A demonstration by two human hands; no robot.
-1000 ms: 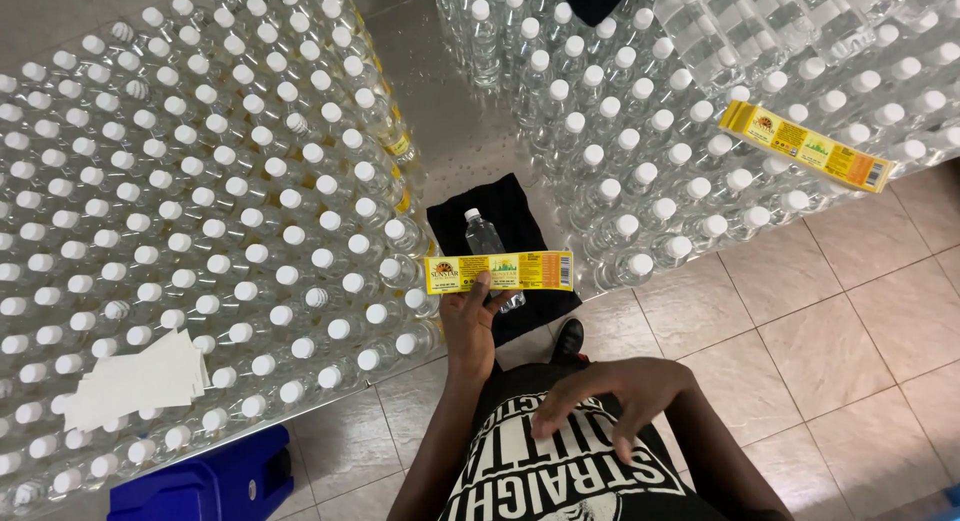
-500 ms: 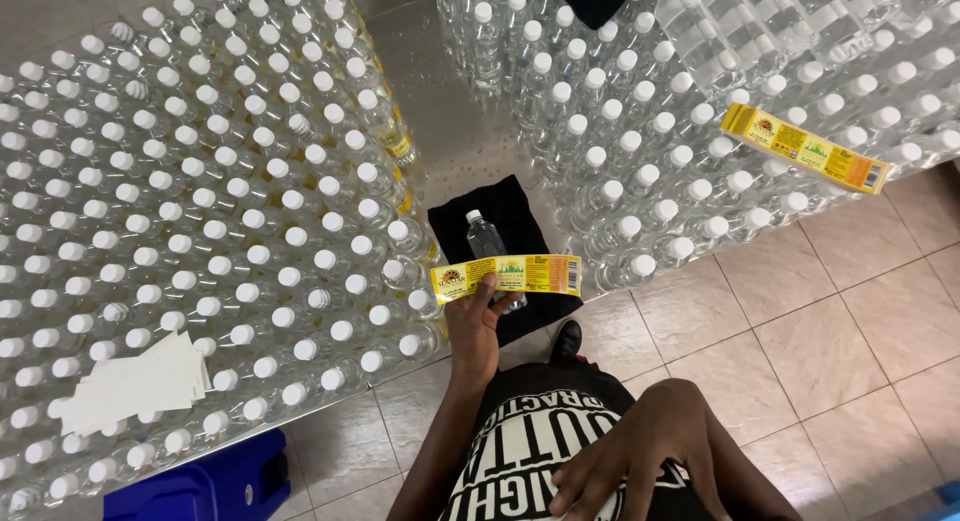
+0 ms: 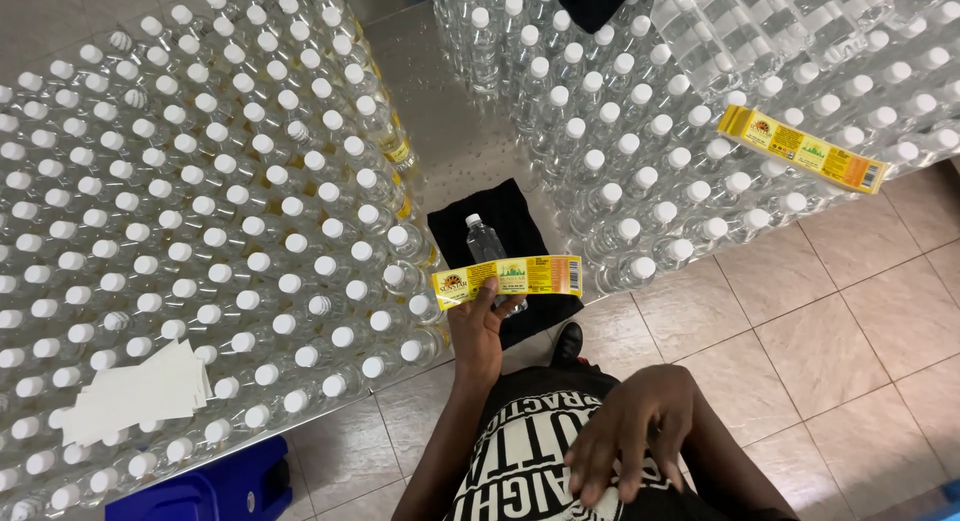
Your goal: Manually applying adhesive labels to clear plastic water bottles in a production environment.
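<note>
My left hand (image 3: 476, 326) pinches a long yellow label strip (image 3: 508, 277) by its left part and holds it flat above a clear bottle (image 3: 489, 249) with a white cap. That bottle lies on a black cloth (image 3: 510, 221) at the table's near edge. My right hand (image 3: 630, 431) hovers over my black printed shirt, fingers spread and pointing down, holding nothing. A stack of yellow labels (image 3: 803, 149) rests on the bottle caps at the right.
Several clear white-capped bottles (image 3: 200, 231) crowd the steel table on the left, with another group (image 3: 660, 111) on the right. White backing papers (image 3: 135, 391) lie on caps at the near left. A blue crate (image 3: 200, 491) sits on the tiled floor (image 3: 830, 341).
My right hand dropped toward my lap, then rose a little over the shirt with fingers spread. The label strip in my left hand shifted slightly right and tilted.
</note>
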